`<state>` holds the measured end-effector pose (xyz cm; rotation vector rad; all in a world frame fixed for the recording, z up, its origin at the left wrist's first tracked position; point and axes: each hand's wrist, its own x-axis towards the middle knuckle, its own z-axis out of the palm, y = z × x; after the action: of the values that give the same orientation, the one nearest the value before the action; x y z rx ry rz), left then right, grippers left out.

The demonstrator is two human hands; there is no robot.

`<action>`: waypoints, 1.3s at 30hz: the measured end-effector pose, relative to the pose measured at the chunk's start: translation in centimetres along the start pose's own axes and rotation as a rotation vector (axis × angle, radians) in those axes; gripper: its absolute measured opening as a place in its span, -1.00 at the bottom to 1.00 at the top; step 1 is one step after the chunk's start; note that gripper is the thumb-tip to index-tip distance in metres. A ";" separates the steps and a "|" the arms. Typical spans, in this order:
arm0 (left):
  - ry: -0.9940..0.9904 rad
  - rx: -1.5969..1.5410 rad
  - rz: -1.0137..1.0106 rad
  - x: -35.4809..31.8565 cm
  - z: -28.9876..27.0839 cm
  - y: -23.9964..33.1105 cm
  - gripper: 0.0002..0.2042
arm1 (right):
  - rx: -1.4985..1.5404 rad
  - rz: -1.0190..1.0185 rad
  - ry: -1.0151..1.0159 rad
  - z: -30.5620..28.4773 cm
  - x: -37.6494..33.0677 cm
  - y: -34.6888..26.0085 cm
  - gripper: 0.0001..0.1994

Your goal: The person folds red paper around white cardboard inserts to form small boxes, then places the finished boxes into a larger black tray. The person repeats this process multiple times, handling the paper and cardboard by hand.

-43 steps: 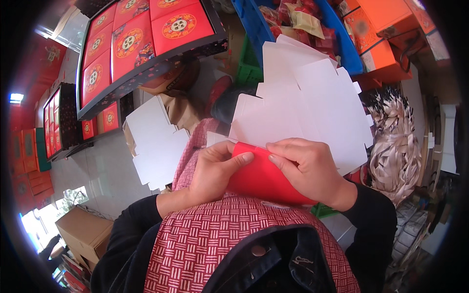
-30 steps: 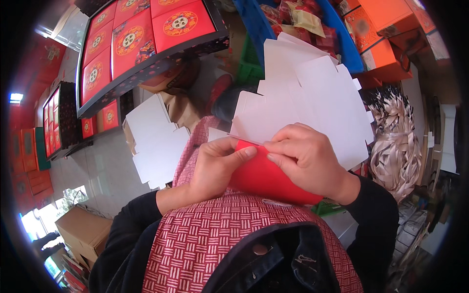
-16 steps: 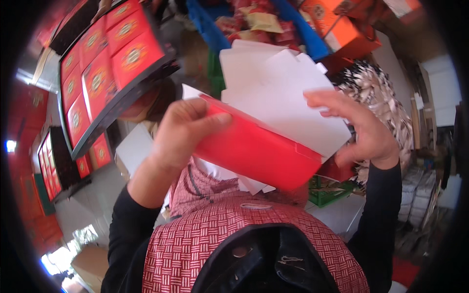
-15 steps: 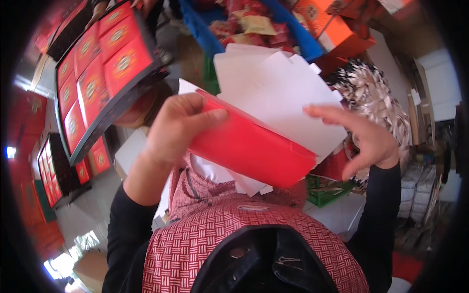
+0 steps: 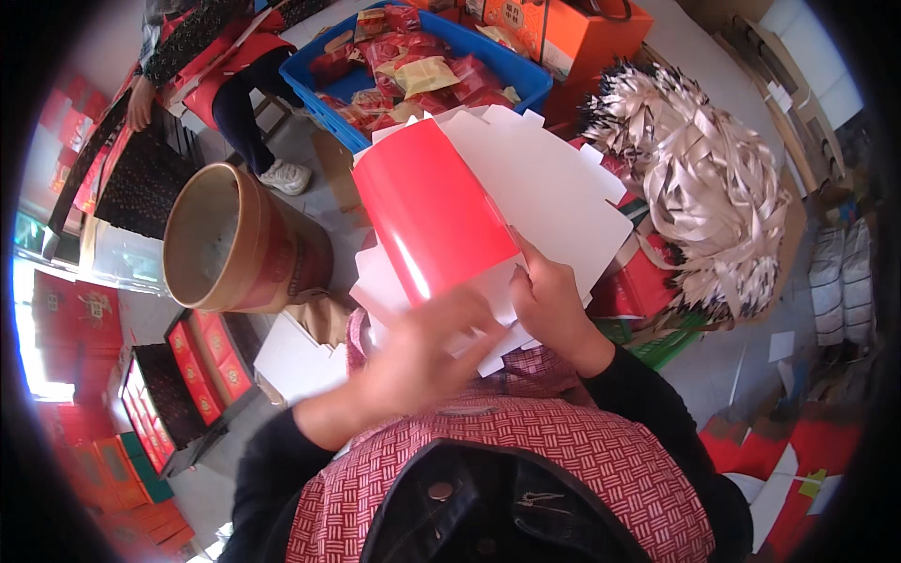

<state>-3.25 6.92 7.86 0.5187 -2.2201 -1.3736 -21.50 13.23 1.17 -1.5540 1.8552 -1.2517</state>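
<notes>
Head view: blue crate (image 5: 324,114) far, filled with red packets (image 5: 469,80), yellow packet (image 5: 427,75) among them. Brown barrel (image 5: 282,267) left, mouth tilted; contents hard to make out. Black tray (image 5: 172,385) nearer left, red boxes (image 5: 211,361) in it. Glossy red carton (image 5: 436,211) in middle, partly covering white card sheets (image 5: 563,197). Your right hand (image 5: 554,305) pinches carton's near right corner. Your left hand (image 5: 427,347) blurred by near end; cannot tell whether it grips.
</notes>
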 end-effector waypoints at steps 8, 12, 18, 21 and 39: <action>0.656 -0.942 -0.197 0.8 7.8 -7.1 -0.68 | -0.100 -0.107 -0.039 1.5 -1.6 -0.1 -0.47; 0.718 -1.014 -0.275 0.8 7.3 -7.5 -0.68 | -0.055 -0.162 -0.060 1.0 -1.3 0.1 -0.52; 0.717 -1.018 -0.301 1.7 7.0 -7.1 -0.63 | 0.734 0.238 -0.066 -0.1 1.9 -0.5 -0.62; 0.697 -1.040 -0.275 1.8 7.0 -7.6 -0.63 | 0.598 0.163 0.015 1.3 3.0 -0.5 -0.59; 0.678 -1.014 -0.248 1.1 7.6 -9.4 -0.58 | 0.624 0.172 0.234 4.4 2.3 -1.5 -0.68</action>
<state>-7.84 7.83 -3.36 0.7171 -0.7860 -1.8513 -17.94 9.49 0.68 -0.9278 1.4684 -1.7639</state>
